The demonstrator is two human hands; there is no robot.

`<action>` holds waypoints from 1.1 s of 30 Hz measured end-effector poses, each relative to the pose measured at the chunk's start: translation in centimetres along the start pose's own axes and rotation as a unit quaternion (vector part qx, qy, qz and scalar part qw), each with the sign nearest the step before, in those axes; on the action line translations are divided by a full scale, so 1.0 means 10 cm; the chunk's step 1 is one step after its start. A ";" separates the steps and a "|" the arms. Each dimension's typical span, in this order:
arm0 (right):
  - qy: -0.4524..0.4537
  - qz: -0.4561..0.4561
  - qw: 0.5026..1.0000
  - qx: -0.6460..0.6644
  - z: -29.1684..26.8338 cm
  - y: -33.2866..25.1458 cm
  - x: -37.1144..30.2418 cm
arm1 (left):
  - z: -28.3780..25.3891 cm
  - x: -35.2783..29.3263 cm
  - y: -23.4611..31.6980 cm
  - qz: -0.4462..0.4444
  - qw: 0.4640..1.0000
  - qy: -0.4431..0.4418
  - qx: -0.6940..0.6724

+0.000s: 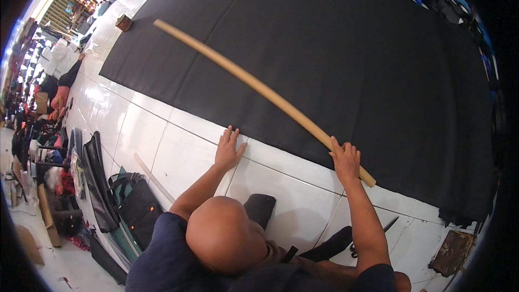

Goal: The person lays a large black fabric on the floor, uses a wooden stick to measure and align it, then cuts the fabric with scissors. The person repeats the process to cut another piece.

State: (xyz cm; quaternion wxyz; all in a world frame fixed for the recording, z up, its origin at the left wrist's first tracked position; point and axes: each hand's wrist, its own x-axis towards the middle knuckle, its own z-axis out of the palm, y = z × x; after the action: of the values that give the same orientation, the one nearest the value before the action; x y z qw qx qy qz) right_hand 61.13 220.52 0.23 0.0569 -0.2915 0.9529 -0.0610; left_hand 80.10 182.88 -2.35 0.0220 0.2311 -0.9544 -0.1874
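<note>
A wide sheet of black fabric is spread over white floor tiles. Across it slants a long tan pole, its far end toward the back left. My right hand is closed around this pole near its close end, at the fabric's near edge. Fingers apart, my left hand rests at the same edge farther left, mostly on the tiles with its fingertips at the cloth. It holds nothing. Beside my right forearm lies a pair of scissors, partly hidden by the arm.
A worn brown block sits at the lower right, and a small brown container stands at the fabric's far left corner. To my left lie a ruler-like strip and a black bag. Another person is among piles at far left.
</note>
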 end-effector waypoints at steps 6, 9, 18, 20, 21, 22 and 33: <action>0.001 -0.149 0.987 0.056 0.07 -0.23 -0.15 | -0.03 -0.38 0.14 -0.158 0.976 0.040 -0.143; 0.007 -0.216 0.972 0.096 0.11 -0.63 -0.27 | 0.15 -0.53 0.20 -0.264 0.921 -0.017 -0.286; 0.030 -0.239 0.911 0.334 0.46 -1.80 -0.46 | 0.18 -0.59 -0.59 -0.424 0.750 0.145 -0.487; 0.033 -0.182 0.935 0.301 0.40 -1.58 -0.34 | 0.00 -0.43 -1.11 -0.453 0.796 0.120 -0.384; 0.083 -0.152 0.947 0.271 0.34 -1.47 -0.22 | -0.10 -0.39 -1.63 -0.446 0.805 0.148 -0.362; 0.134 -0.123 0.954 0.238 0.28 -1.33 -0.08 | -0.20 -0.35 -2.13 -0.439 0.813 0.175 -0.340; 0.140 0.079 0.987 0.023 0.09 0.75 -0.31 | -0.46 0.31 -2.23 -0.335 0.919 0.204 0.047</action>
State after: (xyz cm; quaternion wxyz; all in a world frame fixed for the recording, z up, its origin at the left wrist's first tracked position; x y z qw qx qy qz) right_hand 59.72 228.37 -1.57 -0.0655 -0.2023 0.9699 -0.1184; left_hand 87.57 161.50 -6.42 0.1412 0.5714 -0.8036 -0.0879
